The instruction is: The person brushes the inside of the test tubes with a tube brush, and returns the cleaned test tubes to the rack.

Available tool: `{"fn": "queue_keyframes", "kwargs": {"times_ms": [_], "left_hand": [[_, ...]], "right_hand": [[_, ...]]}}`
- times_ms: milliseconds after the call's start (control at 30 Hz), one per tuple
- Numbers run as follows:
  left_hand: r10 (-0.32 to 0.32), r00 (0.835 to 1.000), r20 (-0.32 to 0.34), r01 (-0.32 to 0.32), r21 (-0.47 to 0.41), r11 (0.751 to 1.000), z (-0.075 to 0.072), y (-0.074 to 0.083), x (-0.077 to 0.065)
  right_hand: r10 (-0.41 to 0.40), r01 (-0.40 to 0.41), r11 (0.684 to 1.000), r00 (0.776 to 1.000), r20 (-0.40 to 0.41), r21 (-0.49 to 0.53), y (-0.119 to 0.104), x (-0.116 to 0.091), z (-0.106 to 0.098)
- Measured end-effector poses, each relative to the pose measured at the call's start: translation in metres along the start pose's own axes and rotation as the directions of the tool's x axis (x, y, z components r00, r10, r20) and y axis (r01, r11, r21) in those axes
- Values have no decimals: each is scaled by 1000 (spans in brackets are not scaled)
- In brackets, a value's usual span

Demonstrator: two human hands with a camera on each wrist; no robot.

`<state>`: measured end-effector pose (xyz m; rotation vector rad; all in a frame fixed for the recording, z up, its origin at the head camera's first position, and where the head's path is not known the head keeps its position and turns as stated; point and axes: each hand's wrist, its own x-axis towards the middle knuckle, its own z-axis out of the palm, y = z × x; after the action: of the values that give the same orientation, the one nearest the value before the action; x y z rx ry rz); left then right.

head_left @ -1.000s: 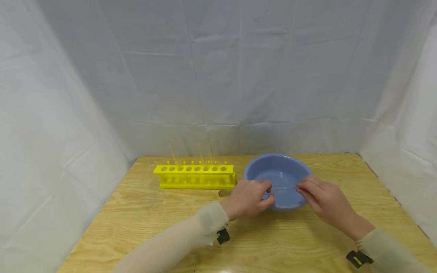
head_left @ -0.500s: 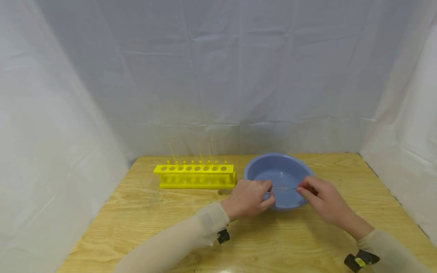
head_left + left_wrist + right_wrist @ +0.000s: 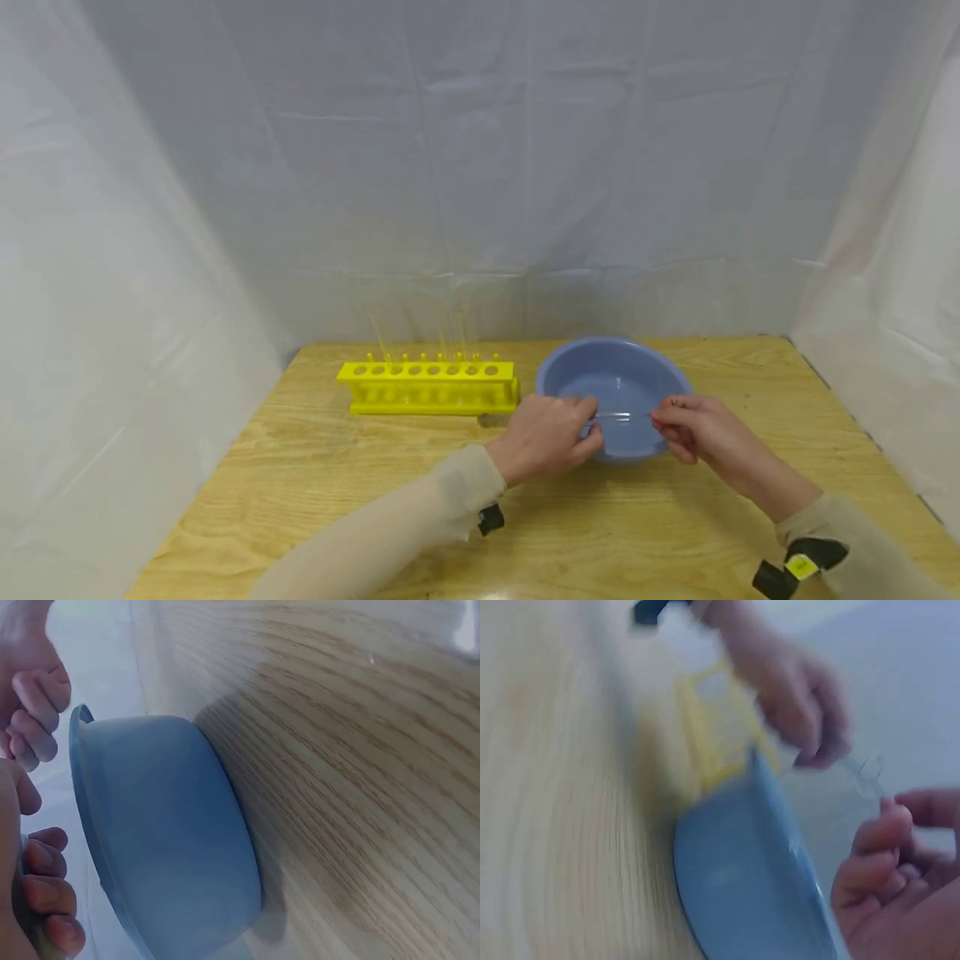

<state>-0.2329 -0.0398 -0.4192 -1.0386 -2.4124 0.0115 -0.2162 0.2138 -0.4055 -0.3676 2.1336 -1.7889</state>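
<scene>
Over the blue basin, my left hand grips a clear glass test tube lying nearly level. A brownish, blurred end shows left of that hand; it looks like bristles inside the tube. My right hand pinches a thin wire at the tube's right end, seemingly the handle of a test tube brush. In the left wrist view, the left fingers curl round something greyish, mostly hidden. The right wrist view is blurred; the right fingers are bent near the tube's end.
A yellow test tube rack stands left of the basin, with several clear tubes upright or leaning in it. The wooden table is enclosed by white sheeting at the back and sides.
My right hand has rolled at the wrist, its fingers turning while staying at the wire. The left hand holds nearly still, and the tube's glare has grown brighter.
</scene>
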Motion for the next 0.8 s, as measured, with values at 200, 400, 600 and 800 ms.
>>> {"fn": "queue_keyframes", "kwargs": {"times_ms": [200, 400, 600, 800], "left_hand": [[-60, 992, 109, 74, -127, 989, -3, -5, 4], [-97, 980, 172, 137, -238, 962, -7, -9, 5], [-94, 979, 180, 141, -271, 952, -7, -10, 4], [-57, 981, 186, 108, -275, 955, -9, -8, 1]], "right_hand": [[-372, 313, 875, 923, -100, -370, 13, 2, 4], [-798, 585, 413, 602, 33, -698, 21, 8, 2], [-904, 600, 95, 386, 184, -794, 20, 14, -1], [-925, 570, -15, 304, 228, -821, 18, 13, 2]]}}
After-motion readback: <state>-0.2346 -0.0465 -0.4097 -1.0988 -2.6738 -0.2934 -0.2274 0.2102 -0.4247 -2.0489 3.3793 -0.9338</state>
